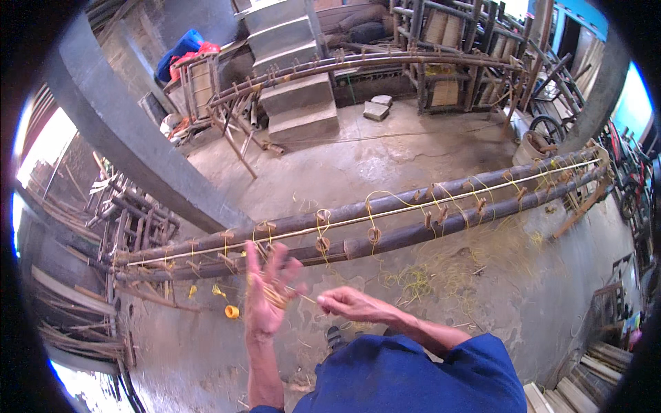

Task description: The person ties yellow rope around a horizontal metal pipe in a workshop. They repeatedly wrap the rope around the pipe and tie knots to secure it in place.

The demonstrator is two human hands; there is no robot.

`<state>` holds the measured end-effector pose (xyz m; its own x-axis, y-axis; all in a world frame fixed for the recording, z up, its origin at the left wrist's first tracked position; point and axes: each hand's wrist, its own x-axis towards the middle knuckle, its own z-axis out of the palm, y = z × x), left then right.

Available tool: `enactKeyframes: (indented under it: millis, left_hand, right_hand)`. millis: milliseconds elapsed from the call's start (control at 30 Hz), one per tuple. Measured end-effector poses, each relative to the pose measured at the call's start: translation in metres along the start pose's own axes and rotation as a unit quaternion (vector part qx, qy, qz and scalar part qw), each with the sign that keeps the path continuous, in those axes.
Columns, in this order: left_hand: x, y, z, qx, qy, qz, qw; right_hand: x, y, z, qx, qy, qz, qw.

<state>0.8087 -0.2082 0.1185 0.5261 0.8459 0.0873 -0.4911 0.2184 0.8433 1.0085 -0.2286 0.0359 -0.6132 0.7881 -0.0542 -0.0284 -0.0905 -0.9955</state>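
Note:
Yellow cord [277, 299] is looped around the palm of my left hand [265, 303], whose fingers are raised and spread apart. A short stretch of the cord runs from there to my right hand [348, 304], which pinches it between thumb and fingers. Just beyond both hands lies a long frame of two dark bamboo poles, an upper pole [396, 203] and a lower pole [413, 237]. Between the poles runs a thin pale rod [385, 215]. Wooden pegs [374, 235] and loose yellow strands are spread along them. My left fingertips overlap the lower pole in view; I cannot tell whether they touch it.
A yellow ring-shaped roll [232, 312] and tangled yellow cord [413, 281] lie on the concrete floor. A grey pillar [148, 151] stands at the left. Farther off are another bamboo frame [358, 63], concrete steps [297, 103] and stacked bamboo furniture [447, 65].

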Motion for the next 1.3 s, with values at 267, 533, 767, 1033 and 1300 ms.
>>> enactKeyframes:
  millis: [267, 533, 767, 1033, 1300]
  left_hand:
    - [-0.020, 0.016, -0.036, 0.264, -0.125, -0.327, 0.899]
    - [-0.007, 0.026, -0.080, 0.283, -0.260, -0.229, 0.894]
    - [0.006, 0.051, -0.059, 0.256, -0.089, -0.064, 0.960]
    - [0.010, 0.052, -0.043, 0.074, -0.025, 0.006, 0.997]
    - [-0.008, 0.025, -0.081, 0.260, -0.214, -0.150, 0.930]
  right_hand:
    - [0.044, -0.027, -0.003, 0.029, 0.227, -0.130, 0.965]
    - [0.032, -0.063, 0.018, 0.071, 0.140, -0.030, 0.987]
    - [0.039, -0.028, 0.046, 0.033, 0.082, -0.037, 0.995]
    - [0.053, -0.003, 0.032, -0.004, 0.079, -0.050, 0.996]
    - [0.058, -0.032, 0.004, 0.005, 0.134, -0.090, 0.987]
